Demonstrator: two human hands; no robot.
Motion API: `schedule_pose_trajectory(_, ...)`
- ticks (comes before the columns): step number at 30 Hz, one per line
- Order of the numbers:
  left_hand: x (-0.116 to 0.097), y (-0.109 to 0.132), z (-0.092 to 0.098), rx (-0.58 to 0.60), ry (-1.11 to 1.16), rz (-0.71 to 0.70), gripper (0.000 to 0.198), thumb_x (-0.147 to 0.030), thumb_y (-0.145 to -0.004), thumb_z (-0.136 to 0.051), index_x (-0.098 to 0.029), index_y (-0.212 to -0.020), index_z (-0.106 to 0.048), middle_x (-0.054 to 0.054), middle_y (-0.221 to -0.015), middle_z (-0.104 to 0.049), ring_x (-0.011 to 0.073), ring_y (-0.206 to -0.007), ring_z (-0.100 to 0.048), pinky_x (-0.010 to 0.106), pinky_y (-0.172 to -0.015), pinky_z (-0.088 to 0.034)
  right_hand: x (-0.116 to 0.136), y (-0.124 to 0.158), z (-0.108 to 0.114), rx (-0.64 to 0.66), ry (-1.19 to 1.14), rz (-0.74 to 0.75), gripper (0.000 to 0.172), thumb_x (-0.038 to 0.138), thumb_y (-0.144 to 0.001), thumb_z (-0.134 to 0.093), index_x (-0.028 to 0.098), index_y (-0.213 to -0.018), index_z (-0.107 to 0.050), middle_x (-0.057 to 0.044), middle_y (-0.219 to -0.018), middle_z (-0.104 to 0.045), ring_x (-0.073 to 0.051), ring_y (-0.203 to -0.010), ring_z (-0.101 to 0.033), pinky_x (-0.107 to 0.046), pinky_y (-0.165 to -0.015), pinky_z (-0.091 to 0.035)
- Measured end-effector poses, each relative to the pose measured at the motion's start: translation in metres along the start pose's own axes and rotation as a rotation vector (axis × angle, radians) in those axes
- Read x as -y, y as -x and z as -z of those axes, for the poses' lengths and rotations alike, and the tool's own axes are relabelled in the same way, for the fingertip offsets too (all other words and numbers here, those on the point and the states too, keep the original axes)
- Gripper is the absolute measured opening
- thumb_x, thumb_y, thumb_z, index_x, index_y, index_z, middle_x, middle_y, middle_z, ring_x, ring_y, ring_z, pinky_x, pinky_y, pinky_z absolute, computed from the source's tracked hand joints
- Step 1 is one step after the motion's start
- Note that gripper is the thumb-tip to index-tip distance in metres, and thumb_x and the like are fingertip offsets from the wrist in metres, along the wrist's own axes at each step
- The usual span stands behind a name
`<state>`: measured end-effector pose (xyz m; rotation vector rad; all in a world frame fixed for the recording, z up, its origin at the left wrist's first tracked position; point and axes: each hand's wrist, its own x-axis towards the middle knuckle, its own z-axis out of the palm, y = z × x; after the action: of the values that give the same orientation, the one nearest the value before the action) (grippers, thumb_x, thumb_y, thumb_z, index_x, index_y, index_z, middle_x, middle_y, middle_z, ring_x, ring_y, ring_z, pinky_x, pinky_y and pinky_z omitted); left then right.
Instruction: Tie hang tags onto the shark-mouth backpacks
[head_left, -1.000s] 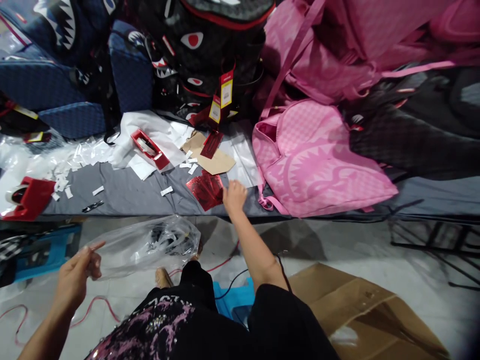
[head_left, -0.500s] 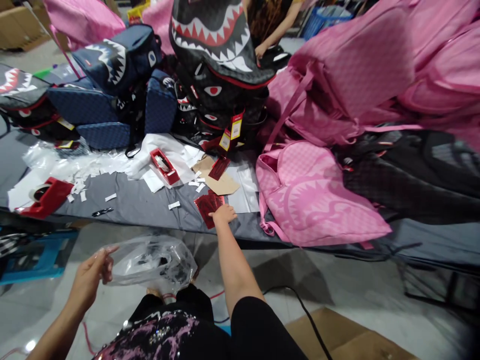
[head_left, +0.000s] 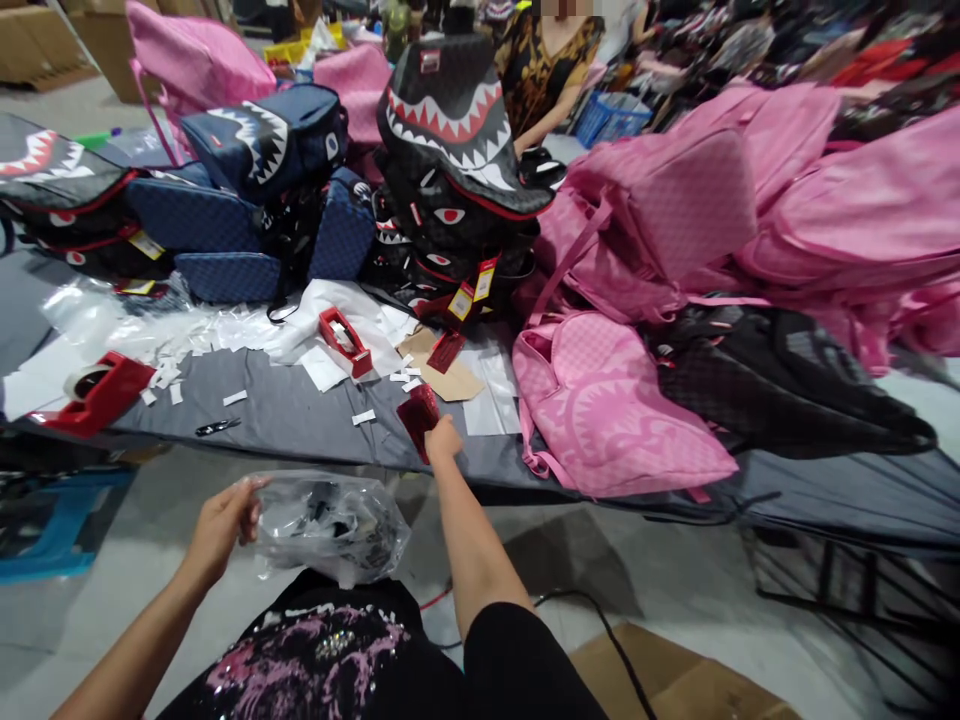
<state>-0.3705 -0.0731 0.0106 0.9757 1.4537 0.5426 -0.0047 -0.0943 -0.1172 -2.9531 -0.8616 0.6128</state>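
My left hand (head_left: 223, 522) is closed on the edge of a clear plastic bag (head_left: 337, 530), which hangs in front of my lap with something dark inside or behind it. At the front edge of the table, my right hand (head_left: 444, 440) grips the corner of a shiny dark-red packet (head_left: 417, 418); the fingertips are partly hidden. Beyond it lie a brown paper piece (head_left: 459, 384) and a smaller red packet (head_left: 447, 350). White label slips (head_left: 364, 417) are scattered just left of my right hand.
Two red tape dispensers (head_left: 97, 393) and small black snips (head_left: 217, 427) lie on the grey-covered table (head_left: 292, 425). Blue, black shark-face (head_left: 457, 190) and pink backpacks (head_left: 622, 410) pile along the back and right. A person (head_left: 551, 60) stands across the table. A cardboard box (head_left: 675, 680) is below.
My right hand has closed on the red packet, which is now tilted up. The left hand and plastic bag have shifted right in view. The camera view has tipped up, showing more background.
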Motion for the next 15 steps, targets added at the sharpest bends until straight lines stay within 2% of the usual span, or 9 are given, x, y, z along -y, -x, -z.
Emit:
schedule_pose_trajectory(2,-0.004,-0.007,0.005,0.027,-0.008,-0.004,0.083,-0.079,-0.055,-0.070,-0.009,-0.099,-0.067,-0.004,-0.052,-0.049,0.0118,-0.039,-0.046,0.022,-0.039,-0.030,0.003,0.011,-0.002,-0.032,0.024,0.077,0.022,0.023,-0.094,-0.058,0.013,-0.114,-0.060,-0.017,-0.110,-0.068,-0.025,-0.104,-0.067,-0.033,-0.083,-0.047)
schedule_pose_trajectory(4,-0.006,-0.015,0.012,0.045,-0.017,-0.003,0.082,-0.079,-0.055,-0.070,-0.009,-0.098,-0.066,-0.004,-0.052,-0.049,0.0119,-0.039,-0.046,0.022,-0.039,-0.030,0.003,0.020,-0.005,-0.066,0.051,0.126,0.019,0.022,-0.097,-0.052,0.015,-0.112,-0.062,-0.016,-0.116,-0.065,-0.026,-0.109,-0.063,-0.033,-0.085,-0.046)
schedule_pose_trajectory(7,-0.007,-0.025,0.022,0.075,-0.048,0.006,0.083,-0.080,-0.056,-0.069,-0.009,-0.100,-0.066,-0.004,-0.053,-0.049,0.0121,-0.040,-0.047,0.022,-0.040,-0.031,0.002,0.027,-0.016,-0.094,0.088,0.131,0.024,0.017,-0.099,-0.042,0.015,-0.113,-0.061,-0.018,-0.118,-0.062,-0.028,-0.111,-0.061,-0.035,-0.086,-0.046)
schedule_pose_trajectory(11,-0.008,-0.038,0.032,0.113,-0.101,0.006,0.080,-0.079,-0.059,-0.067,-0.009,-0.098,-0.066,-0.004,-0.053,-0.049,0.0126,-0.040,-0.047,0.023,-0.040,-0.032,0.002,0.029,-0.036,-0.072,0.095,0.114,0.027,0.014,-0.099,-0.038,0.012,-0.113,-0.061,-0.018,-0.106,-0.065,-0.027,-0.101,-0.064,-0.036,-0.084,-0.045)
schedule_pose_trajectory(15,-0.010,-0.050,0.040,0.153,-0.135,-0.010,0.072,-0.075,-0.065,-0.066,-0.010,-0.097,-0.066,-0.004,-0.053,-0.048,0.0124,-0.040,-0.047,0.023,-0.039,-0.033,0.005,0.025,-0.048,-0.110,0.043,0.145,0.036,0.015,-0.099,-0.036,0.015,-0.131,-0.052,-0.018,-0.113,-0.063,-0.027,-0.108,-0.060,-0.037,-0.090,-0.042)
